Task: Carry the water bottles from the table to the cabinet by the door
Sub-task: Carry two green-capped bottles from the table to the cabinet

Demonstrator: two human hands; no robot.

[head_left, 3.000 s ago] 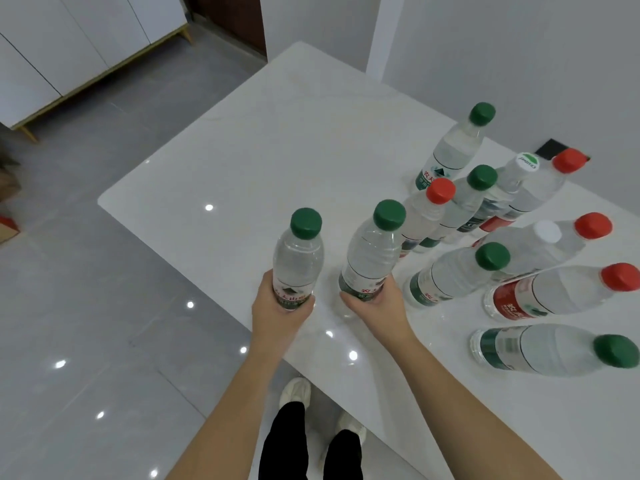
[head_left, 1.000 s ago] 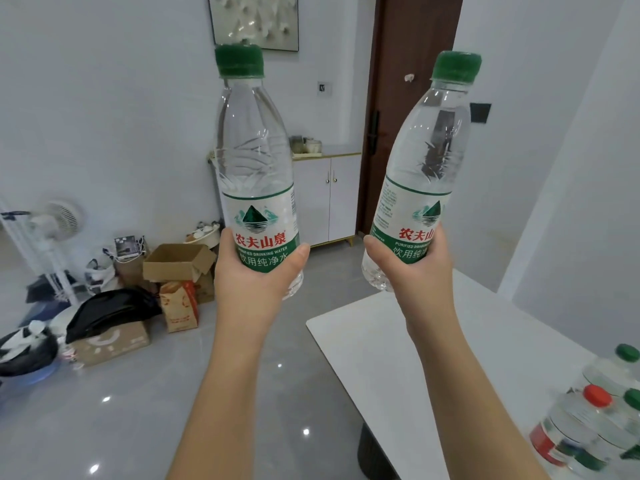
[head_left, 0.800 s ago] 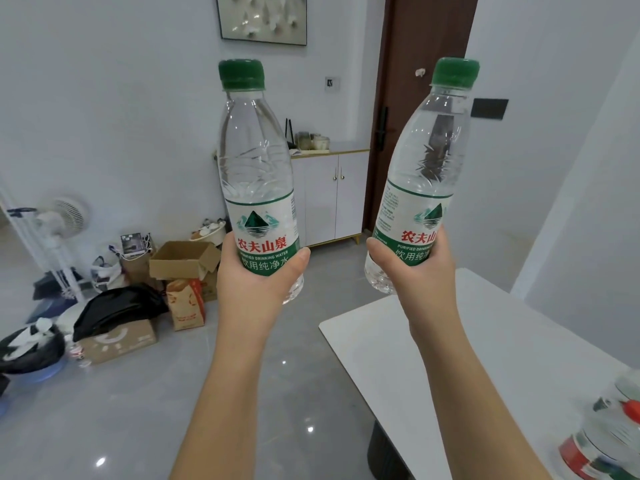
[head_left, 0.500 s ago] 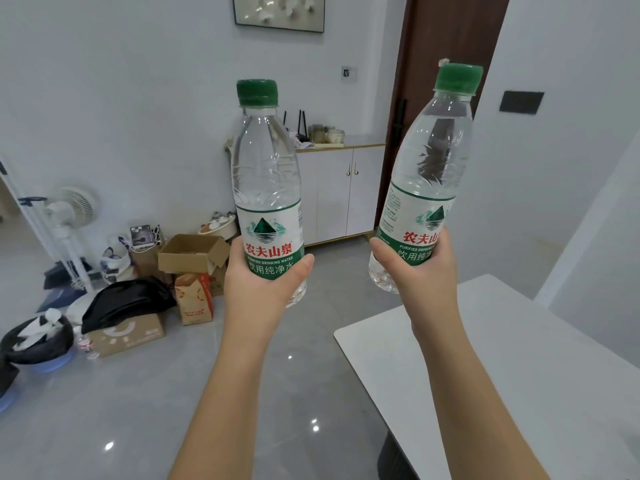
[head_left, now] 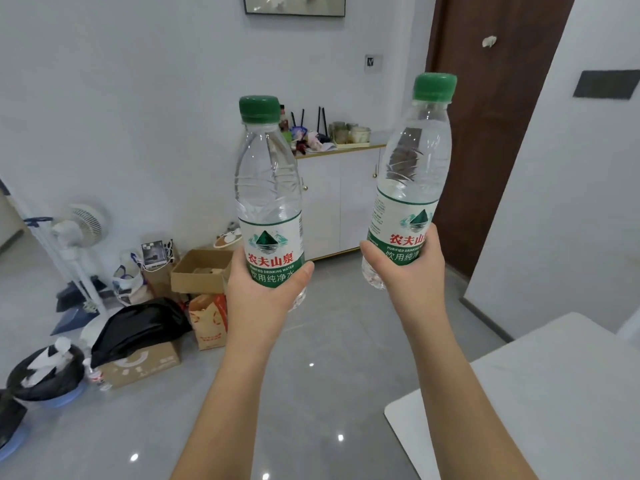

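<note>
Since half a second ago the surface [head_left: 554, 393] has slid to the lower right. Only one rounded corner shows, and the frame cuts off the rest. The cabinet [head_left: 332, 202] beside the door [head_left: 485, 150] looks larger. The left grip [head_left: 263, 299] is wrapped round the label of the upright left bottle [head_left: 268, 188]. The right grip [head_left: 412, 275] is clamped on the slightly tilted right bottle [head_left: 412, 161]. Both bottles are in the air, off the surface, and cover parts of the cabinet. Most fingers are hidden behind the bottles. The clutter on the cabinet top is too small to make out.
</note>
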